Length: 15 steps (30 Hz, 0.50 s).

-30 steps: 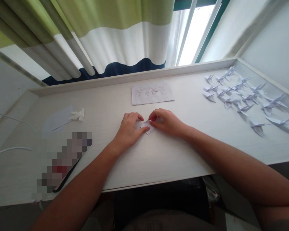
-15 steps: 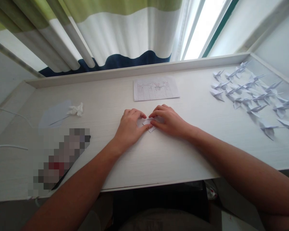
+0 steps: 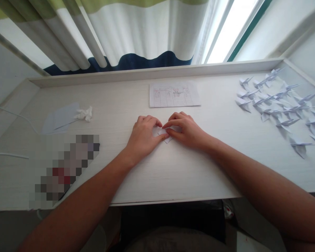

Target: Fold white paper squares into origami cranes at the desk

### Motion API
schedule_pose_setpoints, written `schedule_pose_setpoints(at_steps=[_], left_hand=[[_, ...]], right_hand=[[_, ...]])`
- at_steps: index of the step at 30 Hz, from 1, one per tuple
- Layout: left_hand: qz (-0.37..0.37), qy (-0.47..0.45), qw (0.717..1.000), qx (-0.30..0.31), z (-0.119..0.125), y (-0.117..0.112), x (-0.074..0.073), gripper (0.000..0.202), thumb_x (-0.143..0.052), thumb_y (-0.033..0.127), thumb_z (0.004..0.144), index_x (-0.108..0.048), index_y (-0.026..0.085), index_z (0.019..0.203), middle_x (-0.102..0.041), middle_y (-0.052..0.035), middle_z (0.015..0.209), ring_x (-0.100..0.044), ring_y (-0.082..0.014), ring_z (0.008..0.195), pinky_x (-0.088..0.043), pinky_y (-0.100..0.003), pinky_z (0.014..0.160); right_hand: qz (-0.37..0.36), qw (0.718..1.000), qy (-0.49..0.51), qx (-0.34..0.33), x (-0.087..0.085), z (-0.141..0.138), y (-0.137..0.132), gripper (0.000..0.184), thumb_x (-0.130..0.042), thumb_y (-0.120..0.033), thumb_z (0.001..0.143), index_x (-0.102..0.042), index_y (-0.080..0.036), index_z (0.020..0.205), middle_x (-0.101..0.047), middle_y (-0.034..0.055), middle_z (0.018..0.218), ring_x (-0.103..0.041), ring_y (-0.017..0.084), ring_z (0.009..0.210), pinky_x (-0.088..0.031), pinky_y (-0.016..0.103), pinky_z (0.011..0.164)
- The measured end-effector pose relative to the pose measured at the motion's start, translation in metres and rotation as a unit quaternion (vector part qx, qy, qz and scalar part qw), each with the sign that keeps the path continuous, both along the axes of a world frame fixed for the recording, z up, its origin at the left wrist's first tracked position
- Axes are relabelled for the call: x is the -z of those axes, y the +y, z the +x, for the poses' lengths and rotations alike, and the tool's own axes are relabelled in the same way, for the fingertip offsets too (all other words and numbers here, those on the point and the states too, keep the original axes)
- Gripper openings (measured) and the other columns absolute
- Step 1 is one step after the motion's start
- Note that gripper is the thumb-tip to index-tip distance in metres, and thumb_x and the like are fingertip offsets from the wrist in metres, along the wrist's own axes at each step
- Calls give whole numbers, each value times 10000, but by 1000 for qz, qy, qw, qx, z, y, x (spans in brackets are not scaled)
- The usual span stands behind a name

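A small folded piece of white paper (image 3: pixel 165 134) lies on the white desk (image 3: pixel 173 168) in the middle. My left hand (image 3: pixel 144 137) presses on its left side with bent fingers and the thumb on top. My right hand (image 3: pixel 187 130) pinches its right side, fingertips meeting those of the left. Most of the paper is hidden under both hands.
Several folded paper cranes (image 3: pixel 278 105) cover the desk's right end. A printed sheet (image 3: pixel 173 95) lies behind my hands. At left are flat paper pieces (image 3: pixel 58 117), a crumpled scrap (image 3: pixel 84 113), a blurred-out object (image 3: pixel 64 164) and a white cable (image 3: pixel 7 154). Curtains (image 3: pixel 120 31) hang behind.
Both hands stay on the folded paper, with fingers drawn closer together over it. The view has tilted slightly, shifting things to the right and up.
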State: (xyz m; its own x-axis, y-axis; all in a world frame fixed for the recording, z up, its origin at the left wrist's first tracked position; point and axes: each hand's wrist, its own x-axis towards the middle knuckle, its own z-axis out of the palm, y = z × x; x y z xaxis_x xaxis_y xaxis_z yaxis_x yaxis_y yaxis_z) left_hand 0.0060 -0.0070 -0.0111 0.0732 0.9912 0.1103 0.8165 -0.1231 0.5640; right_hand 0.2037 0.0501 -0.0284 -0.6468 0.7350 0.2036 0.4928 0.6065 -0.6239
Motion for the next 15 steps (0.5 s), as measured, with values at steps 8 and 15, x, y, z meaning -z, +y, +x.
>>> schedule_pose_setpoints(at_steps=[8, 15], left_hand=[[-8, 1, 1000, -8, 0, 1, 0, 290, -892, 364, 821, -670, 245, 964, -733, -36, 1078, -579, -305, 1157, -492, -458, 997], [-12, 1, 1000, -9, 0, 1, -1, 305, -894, 374, 821, -662, 245, 971, -732, -34, 1089, -582, -300, 1162, -485, -459, 1020]], right_hand=[[39, 999, -10, -9, 3, 0, -2, 176, -671, -219, 989, -831, -271, 1041, -679, 79, 1035, -578, 266, 996, -406, 443, 924], [51, 998, -34, -16, 1, 2, -4, 187, -643, -243, 1028, -821, -289, 1065, -680, 84, 1078, -574, 268, 1006, -407, 438, 904]])
